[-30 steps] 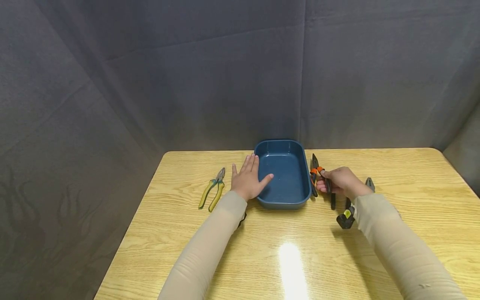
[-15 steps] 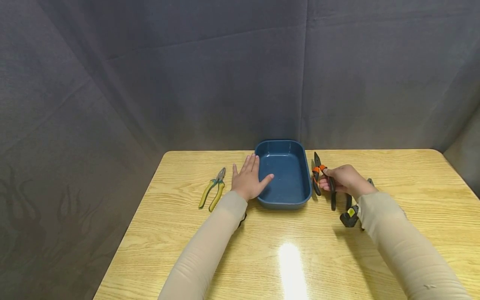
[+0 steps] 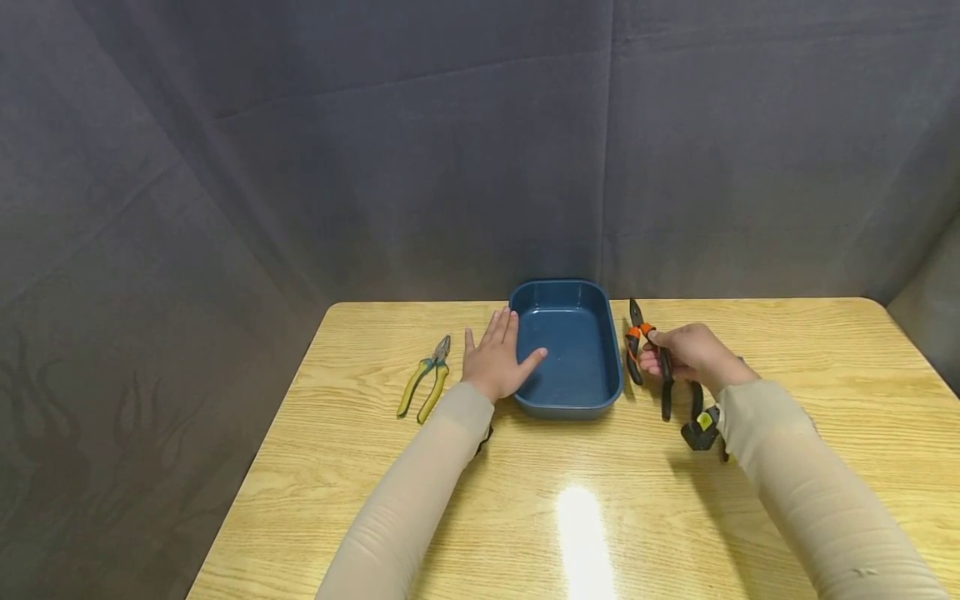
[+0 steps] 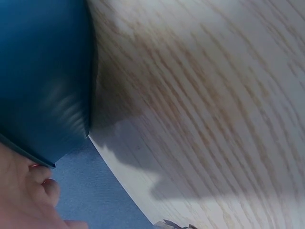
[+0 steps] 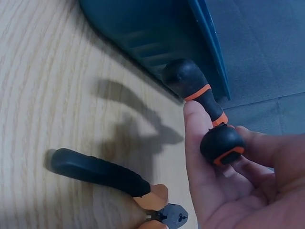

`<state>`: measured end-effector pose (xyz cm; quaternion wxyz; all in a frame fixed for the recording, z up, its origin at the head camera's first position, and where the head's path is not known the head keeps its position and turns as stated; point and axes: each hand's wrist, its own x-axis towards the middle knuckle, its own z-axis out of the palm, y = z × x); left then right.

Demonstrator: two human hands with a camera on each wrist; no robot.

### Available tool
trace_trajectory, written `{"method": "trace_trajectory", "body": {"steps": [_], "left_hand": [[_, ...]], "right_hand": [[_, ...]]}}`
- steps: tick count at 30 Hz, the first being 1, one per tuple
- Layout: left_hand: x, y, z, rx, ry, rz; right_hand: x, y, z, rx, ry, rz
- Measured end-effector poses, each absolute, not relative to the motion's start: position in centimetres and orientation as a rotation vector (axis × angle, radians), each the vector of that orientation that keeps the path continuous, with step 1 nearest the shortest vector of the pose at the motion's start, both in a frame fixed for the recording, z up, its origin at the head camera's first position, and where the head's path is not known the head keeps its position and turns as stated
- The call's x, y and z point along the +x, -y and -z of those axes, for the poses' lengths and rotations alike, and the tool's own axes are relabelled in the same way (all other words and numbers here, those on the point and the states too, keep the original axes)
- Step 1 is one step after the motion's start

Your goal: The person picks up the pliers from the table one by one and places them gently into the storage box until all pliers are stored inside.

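Observation:
My right hand grips long-nose pliers with black and orange handles, pointing away from me, just right of a blue rectangular tray. In the right wrist view, the pliers' handle stands over the table, its shadow on the wood and one end overlapping the tray's outer wall. The left hand rests on the tray's left rim, fingers straight and thumb over the inside. Nothing lies in the tray.
A second pair of pliers with black and orange handles lies under my right wrist, mostly hidden in the head view. Yellow-handled pliers lie left of the tray. Grey cloth hangs behind the wooden table.
My right hand has shifted slightly right and away from me with the long-nose pliers, widening their gap to the tray. The left hand and tray stay put.

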<state>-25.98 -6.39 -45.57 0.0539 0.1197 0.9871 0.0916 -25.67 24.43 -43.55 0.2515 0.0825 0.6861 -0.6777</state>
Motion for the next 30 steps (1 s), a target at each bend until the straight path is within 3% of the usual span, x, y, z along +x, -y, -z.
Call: {"method": "trace_trajectory", "body": {"steps": [30], "left_hand": [[-26.6,6.6,45.8,0.342,-2.980,-0.252]], "right_hand": [[-25.9,-23.5,42.1,0.219,-1.890,1.890]]}}
